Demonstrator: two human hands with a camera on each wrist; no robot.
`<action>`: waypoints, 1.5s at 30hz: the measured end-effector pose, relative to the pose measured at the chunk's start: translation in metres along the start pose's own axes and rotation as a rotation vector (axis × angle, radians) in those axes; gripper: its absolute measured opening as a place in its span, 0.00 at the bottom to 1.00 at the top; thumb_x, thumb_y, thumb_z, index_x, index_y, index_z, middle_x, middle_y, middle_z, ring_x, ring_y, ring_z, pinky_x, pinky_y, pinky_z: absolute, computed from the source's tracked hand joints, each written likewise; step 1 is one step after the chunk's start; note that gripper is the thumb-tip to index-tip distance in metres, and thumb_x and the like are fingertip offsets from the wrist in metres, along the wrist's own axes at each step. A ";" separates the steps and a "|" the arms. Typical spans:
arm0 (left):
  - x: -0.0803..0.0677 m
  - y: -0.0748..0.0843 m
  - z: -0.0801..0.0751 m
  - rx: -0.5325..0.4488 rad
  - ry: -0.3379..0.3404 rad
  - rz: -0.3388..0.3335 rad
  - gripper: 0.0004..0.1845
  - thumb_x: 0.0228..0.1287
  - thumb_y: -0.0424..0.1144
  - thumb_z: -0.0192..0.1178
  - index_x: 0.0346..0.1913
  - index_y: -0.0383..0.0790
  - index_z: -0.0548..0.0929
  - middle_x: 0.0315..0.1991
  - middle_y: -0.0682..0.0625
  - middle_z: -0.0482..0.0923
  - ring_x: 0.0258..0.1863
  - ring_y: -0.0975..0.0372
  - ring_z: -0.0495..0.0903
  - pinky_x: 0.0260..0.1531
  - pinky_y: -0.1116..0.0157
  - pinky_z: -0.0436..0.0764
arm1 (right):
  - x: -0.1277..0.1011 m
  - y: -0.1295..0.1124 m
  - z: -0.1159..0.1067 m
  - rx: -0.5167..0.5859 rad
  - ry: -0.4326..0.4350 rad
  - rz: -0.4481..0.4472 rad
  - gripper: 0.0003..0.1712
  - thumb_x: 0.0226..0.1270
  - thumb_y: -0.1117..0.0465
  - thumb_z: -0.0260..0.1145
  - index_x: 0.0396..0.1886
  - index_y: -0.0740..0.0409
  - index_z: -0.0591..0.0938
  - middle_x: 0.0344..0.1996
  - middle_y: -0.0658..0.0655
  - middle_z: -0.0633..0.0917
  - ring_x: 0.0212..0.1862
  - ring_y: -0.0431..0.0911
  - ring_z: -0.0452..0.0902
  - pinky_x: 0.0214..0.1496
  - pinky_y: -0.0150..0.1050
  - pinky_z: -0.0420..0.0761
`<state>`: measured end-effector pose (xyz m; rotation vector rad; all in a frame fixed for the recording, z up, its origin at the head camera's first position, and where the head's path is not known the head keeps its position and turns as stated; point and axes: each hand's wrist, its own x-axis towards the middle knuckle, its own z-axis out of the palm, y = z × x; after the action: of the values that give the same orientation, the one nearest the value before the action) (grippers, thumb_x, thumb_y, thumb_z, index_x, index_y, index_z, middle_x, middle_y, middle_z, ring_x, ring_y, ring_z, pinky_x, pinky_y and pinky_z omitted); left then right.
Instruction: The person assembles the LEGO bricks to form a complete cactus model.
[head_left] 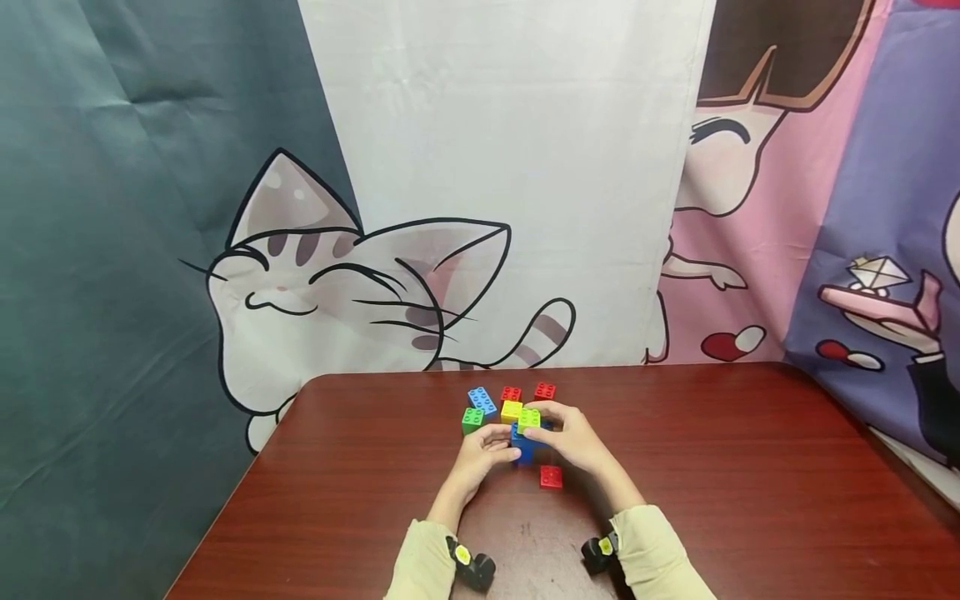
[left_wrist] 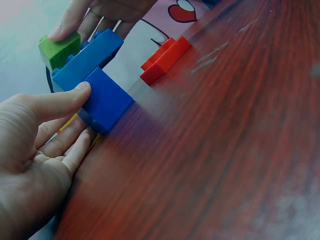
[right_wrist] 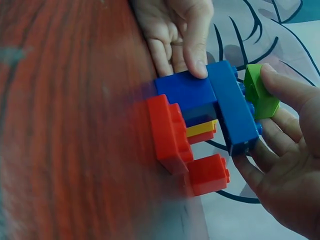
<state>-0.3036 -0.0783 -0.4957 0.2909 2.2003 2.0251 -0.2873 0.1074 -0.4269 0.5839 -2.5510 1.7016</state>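
A blue brick assembly (head_left: 527, 446) stands on the table between both hands. My left hand (head_left: 504, 446) grips its square blue brick (left_wrist: 105, 100), thumb on one face and fingers under it (right_wrist: 185, 90). My right hand (head_left: 547, 417) pinches a lime-green brick (head_left: 528, 419) against the long blue brick (right_wrist: 232, 107), thumb on the green brick (right_wrist: 260, 90) and fingers below the blue one. In the left wrist view the green brick (left_wrist: 60, 50) sits at the end of the long blue brick (left_wrist: 87, 60).
The wooden table (head_left: 750, 467) also carries a single red brick (head_left: 551, 476) near the hands, and a yellow (head_left: 512, 410), a green (head_left: 472, 419), a light-blue (head_left: 482, 401) and two red bricks (head_left: 544, 390) behind them. Printed cloth hangs behind the table.
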 end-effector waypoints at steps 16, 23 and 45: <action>-0.017 0.030 0.003 -0.040 0.003 0.002 0.24 0.54 0.29 0.64 0.54 0.25 0.74 0.53 0.33 0.77 0.55 0.49 0.77 0.57 0.60 0.77 | 0.007 0.026 0.013 -0.091 0.003 0.005 0.24 0.56 0.54 0.69 0.54 0.51 0.78 0.52 0.57 0.82 0.54 0.51 0.76 0.60 0.52 0.76; -0.005 0.011 0.002 -0.021 0.011 -0.010 0.25 0.54 0.31 0.65 0.55 0.28 0.74 0.54 0.34 0.76 0.57 0.50 0.77 0.58 0.59 0.76 | 0.006 0.025 0.014 -0.083 0.004 0.019 0.24 0.57 0.52 0.68 0.55 0.51 0.78 0.54 0.56 0.81 0.56 0.51 0.75 0.61 0.53 0.75; -0.010 0.017 0.001 -0.023 0.004 -0.001 0.22 0.54 0.29 0.63 0.53 0.25 0.74 0.53 0.32 0.76 0.55 0.49 0.77 0.57 0.58 0.77 | 0.007 0.031 0.018 -0.097 0.037 0.043 0.23 0.58 0.52 0.68 0.54 0.50 0.78 0.48 0.54 0.83 0.46 0.46 0.76 0.54 0.44 0.78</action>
<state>-0.2928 -0.0782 -0.4791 0.2829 2.1772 2.0516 -0.3001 0.0991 -0.4601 0.4921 -2.6205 1.5746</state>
